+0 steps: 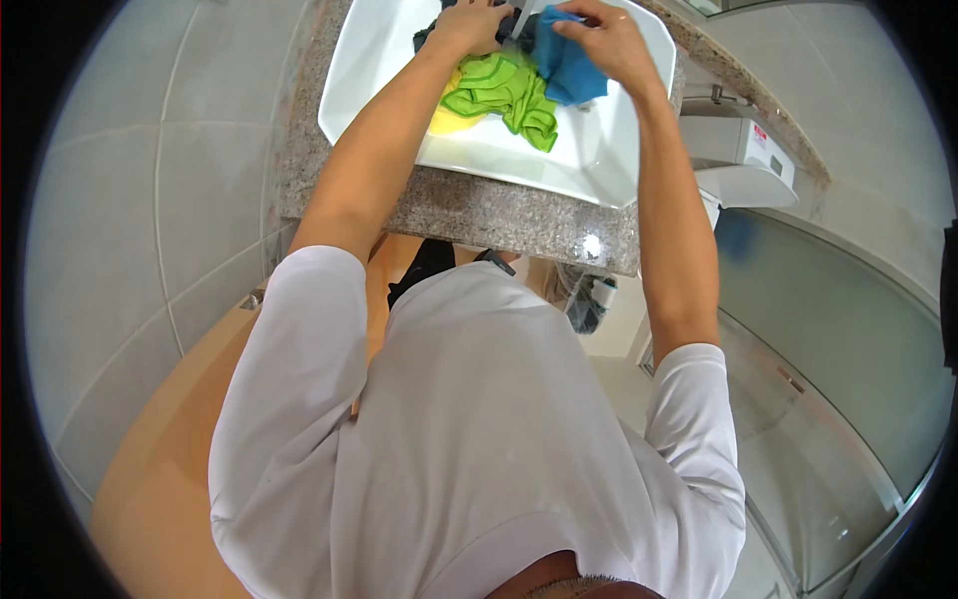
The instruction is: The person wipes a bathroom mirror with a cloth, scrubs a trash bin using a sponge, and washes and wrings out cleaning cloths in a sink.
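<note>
Inside the white sink basin (599,150) lie several cloths. My right hand (611,42) pinches the top of a blue cloth (567,68), which hangs down into the right half of the basin. My left hand (471,27) rests on a dark cloth (426,38) at the back, its fingertips near the faucet stream; whether it grips the cloth is unclear. Bunched between and below the hands is a bright green cloth (499,88). Part of a yellow cloth (454,122) shows under the green one.
A granite counter (469,207) surrounds the basin. To the right are a white toilet (733,145) and a frosted glass panel (808,299). A tiled wall (215,170) stands at the left, and a wooden door (190,429) is at the lower left.
</note>
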{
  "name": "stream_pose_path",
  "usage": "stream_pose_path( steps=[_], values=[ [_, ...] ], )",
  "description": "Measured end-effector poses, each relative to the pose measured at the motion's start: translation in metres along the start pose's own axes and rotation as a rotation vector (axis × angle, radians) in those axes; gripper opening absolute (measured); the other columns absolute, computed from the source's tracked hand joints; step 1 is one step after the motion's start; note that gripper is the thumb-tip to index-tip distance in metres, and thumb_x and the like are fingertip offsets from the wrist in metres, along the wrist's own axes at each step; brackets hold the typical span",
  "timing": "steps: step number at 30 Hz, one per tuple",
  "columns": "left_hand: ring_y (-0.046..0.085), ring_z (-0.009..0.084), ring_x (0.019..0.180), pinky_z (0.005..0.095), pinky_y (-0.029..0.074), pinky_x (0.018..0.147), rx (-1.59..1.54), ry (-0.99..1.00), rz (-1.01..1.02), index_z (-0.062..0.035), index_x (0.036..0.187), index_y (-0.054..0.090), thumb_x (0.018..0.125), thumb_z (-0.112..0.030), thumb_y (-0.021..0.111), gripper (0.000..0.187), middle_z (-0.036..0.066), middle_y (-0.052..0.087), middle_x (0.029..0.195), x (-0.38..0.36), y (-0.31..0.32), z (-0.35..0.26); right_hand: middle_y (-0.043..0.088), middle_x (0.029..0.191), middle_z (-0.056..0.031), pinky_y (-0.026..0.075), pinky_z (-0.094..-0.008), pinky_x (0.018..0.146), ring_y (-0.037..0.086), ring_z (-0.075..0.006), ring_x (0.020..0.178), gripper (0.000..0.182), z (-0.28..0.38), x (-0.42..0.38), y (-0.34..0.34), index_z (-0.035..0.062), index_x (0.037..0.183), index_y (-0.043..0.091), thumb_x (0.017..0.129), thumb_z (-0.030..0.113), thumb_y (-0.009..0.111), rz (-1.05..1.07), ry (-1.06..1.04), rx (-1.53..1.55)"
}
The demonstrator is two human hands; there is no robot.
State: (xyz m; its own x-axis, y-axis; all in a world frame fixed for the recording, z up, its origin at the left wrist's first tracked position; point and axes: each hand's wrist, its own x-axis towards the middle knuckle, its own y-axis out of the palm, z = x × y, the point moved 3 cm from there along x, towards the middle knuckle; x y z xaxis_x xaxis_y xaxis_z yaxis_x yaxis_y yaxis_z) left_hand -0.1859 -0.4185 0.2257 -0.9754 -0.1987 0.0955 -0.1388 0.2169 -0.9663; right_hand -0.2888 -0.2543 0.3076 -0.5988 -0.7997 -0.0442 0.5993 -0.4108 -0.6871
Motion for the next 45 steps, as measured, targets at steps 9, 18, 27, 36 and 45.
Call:
stream_pose_path(
  steps=[9, 18, 27, 36, 45],
  values=[
    [0.058, 0.0404, 0.114, 0.0467, 0.047, 0.101, -0.158, -0.096, -0.190, -0.0075, 0.109, 0.071, 0.075, -0.018, 0.070, 0.035, 0.022, 0.064, 0.121, 0.005, -0.005, 0.003, 0.071, 0.086, -0.0136, 0.054, -0.0320, 0.074, 0.068, -0.0228, 0.078, 0.024, -0.041, 0.023, 0.042, -0.0013, 0.105, 0.072, 0.084, 0.010, 0.069, -0.247, 0.043, 0.248],
    [0.064, 0.0406, 0.100, 0.0458, 0.051, 0.085, -0.372, -0.132, -0.205, -0.0082, 0.117, 0.063, 0.084, -0.023, 0.069, 0.038, 0.023, 0.066, 0.110, 0.023, 0.030, -0.008, 0.072, 0.091, -0.0090, 0.052, -0.0331, 0.070, 0.067, -0.0200, 0.079, 0.028, -0.029, 0.019, 0.045, -0.0035, 0.102, 0.071, 0.091, 0.021, 0.063, -0.201, 0.259, 0.388],
    [0.065, 0.0400, 0.090, 0.0426, 0.051, 0.081, -1.147, -0.186, -0.386, -0.0065, 0.111, 0.064, 0.095, -0.024, 0.056, 0.025, 0.019, 0.070, 0.097, -0.016, -0.007, -0.104, 0.066, 0.091, -0.0099, 0.058, -0.0416, 0.072, 0.066, -0.0255, 0.079, 0.018, -0.088, -0.002, 0.115, 0.0036, 0.102, 0.065, 0.095, 0.020, 0.060, -0.426, 0.384, 1.730],
    [0.060, 0.0357, 0.107, 0.0489, 0.045, 0.094, -0.178, -0.178, -0.307, -0.0069, 0.125, 0.062, 0.092, -0.030, 0.057, 0.040, 0.016, 0.066, 0.118, 0.005, -0.002, -0.044, 0.068, 0.094, -0.0133, 0.054, -0.0400, 0.071, 0.065, -0.0213, 0.085, 0.036, -0.059, -0.013, 0.087, -0.0075, 0.109, 0.064, 0.094, 0.026, 0.064, -0.359, 0.632, 1.099],
    [0.061, 0.0445, 0.106, 0.0443, 0.050, 0.093, -0.458, 0.003, -0.517, 0.0011, 0.120, 0.060, 0.093, -0.024, 0.064, 0.036, 0.027, 0.065, 0.112, 0.005, -0.017, -0.001, 0.069, 0.092, -0.0173, 0.055, -0.0399, 0.077, 0.068, -0.0277, 0.086, 0.038, -0.039, -0.005, 0.045, 0.0040, 0.116, 0.069, 0.089, 0.028, 0.054, -0.344, 0.161, -0.114]
  ],
)
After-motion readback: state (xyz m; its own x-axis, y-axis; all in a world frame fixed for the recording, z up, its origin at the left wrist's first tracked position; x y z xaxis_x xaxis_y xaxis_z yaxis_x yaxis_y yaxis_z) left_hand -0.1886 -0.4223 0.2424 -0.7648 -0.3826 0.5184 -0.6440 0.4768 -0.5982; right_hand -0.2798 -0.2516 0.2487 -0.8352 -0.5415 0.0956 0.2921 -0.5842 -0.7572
